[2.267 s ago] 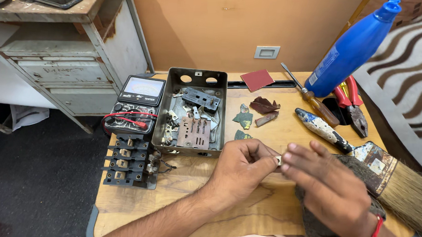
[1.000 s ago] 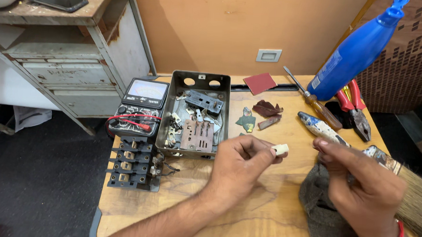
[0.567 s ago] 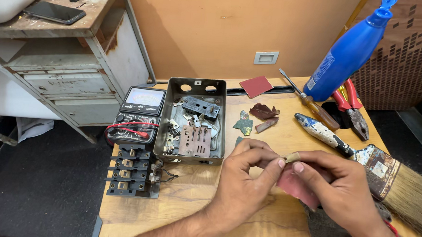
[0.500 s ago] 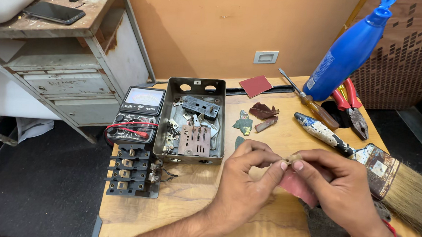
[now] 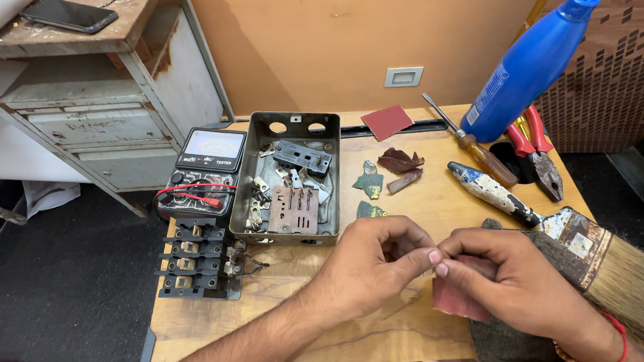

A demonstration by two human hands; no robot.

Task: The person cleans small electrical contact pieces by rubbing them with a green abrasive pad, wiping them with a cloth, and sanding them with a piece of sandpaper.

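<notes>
Head view: lower centre of frame, left hand [image 5: 376, 266] and right hand [image 5: 517, 280] meet fingertip to fingertip over the wooden table [image 5: 394, 343]. Both pinch closed around something tiny between them; cannot tell what it is, hidden by fingers. Right hand also grips a reddish sandpaper piece [image 5: 456, 299] under its palm. Left of centre, a grey metal box [image 5: 287, 178] of parts, a multimeter [image 5: 205, 170] beside it. Paintbrush [image 5: 552, 223] lies at right, blue bottle [image 5: 533, 63] upper right.
</notes>
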